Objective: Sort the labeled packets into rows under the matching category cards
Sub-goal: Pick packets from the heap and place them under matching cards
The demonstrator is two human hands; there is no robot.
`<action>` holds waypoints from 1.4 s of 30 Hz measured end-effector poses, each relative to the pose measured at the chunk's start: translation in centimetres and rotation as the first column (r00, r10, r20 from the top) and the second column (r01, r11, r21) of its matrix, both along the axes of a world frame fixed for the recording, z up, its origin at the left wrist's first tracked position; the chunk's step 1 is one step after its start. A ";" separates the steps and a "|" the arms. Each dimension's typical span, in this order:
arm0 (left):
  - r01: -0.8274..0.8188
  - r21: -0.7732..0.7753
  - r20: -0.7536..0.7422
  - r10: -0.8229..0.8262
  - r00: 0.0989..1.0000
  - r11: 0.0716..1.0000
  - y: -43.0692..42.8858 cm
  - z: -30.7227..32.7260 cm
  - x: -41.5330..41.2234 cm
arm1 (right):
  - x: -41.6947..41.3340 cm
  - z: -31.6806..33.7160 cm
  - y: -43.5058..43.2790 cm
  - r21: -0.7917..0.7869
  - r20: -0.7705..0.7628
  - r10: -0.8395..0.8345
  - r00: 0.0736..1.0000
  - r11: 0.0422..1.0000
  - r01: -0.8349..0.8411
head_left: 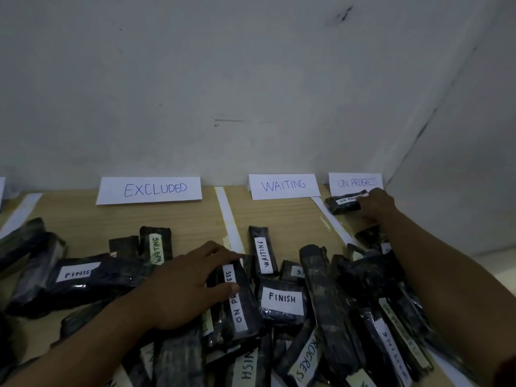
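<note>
Heaped packets (329,303) look light, slick, pliable: left hand (190,286) clasps one ON PROGRESS packet (237,303) across its width, likely best hold; right hand (375,203) touches placed packet (344,202), grip indeterminate.

A pale wall (251,79) — scuffed with dark marks — rises behind the wooden table (181,216).

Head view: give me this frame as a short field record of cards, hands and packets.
cards: EXCLUDED card, WAITING card, ON PROGRESS card, along the wall
left hand: grips near ON PROGRESS packet in the pile
right hand: on far ON PROGRESS packet below its card; grip hidden
unsorted: rest of pile, on wooden table
</note>
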State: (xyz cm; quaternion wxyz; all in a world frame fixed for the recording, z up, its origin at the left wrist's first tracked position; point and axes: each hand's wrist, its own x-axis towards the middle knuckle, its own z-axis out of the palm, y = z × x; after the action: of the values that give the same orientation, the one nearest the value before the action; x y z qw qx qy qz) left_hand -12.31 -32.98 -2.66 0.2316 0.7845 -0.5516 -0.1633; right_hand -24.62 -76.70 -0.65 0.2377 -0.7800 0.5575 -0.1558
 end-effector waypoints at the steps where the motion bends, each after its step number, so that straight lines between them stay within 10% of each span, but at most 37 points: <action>1: -0.002 0.001 -0.002 0.002 1.000 1.000 0.0 0.0 0.0 | -0.2 -0.3 -0.1 -0.035 -0.063 0.028 0.998 0.999 -0.030; 10: 0.002 -0.010 0.014 -0.002 1.000 1.000 0.1 -0.2 0.0 | -3.0 1.9 1.2 -0.050 0.057 0.142 0.988 0.989 -0.139; 19: 0.004 -0.042 -0.004 -0.004 1.000 0.999 0.0 -0.3 0.1 | -9.3 4.9 7.2 0.132 -0.496 0.360 0.790 0.931 -0.340; 28: -0.011 -0.047 -0.024 0.010 1.000 0.999 0.1 -0.3 -0.1 | -11.3 5.6 10.2 0.098 0.263 0.246 0.933 0.955 -0.280; 36: -0.027 -0.058 -0.038 0.025 0.999 0.998 0.2 -0.1 -0.3 | -11.4 6.5 12.9 0.037 0.843 0.114 0.525 0.962 -0.269; 42: -0.034 -0.058 -0.036 0.032 0.999 0.998 0.3 0.1 -0.4 | -10.5 6.5 16.9 0.054 0.952 0.043 0.303 0.951 -0.305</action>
State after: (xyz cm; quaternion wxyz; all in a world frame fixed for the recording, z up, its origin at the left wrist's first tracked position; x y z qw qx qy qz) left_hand -12.72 -32.66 -2.55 0.2668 0.7835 -0.5388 -0.1571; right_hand -35.08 -59.81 5.83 0.6185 -0.5667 0.2403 -0.4884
